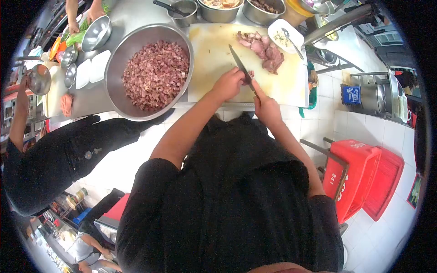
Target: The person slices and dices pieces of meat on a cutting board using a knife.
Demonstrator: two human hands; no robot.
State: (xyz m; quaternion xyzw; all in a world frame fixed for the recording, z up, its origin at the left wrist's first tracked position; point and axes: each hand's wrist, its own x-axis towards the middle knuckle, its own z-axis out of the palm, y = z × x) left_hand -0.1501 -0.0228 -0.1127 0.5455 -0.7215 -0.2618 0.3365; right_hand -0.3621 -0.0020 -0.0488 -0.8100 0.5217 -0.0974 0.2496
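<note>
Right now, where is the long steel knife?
In the head view, the long steel knife is in the person's right hand, its blade over the pale cutting board, beside the left hand.

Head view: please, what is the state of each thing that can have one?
Left hand: fingers curled beside knife
Right hand: gripping knife
Knife: bare blade, over board
Board: stained
Large meat: cut into uneven pieces
Diced meat: heaped in bowl
Bowl: uncovered
White dish: uncovered, spoon inside
</note>
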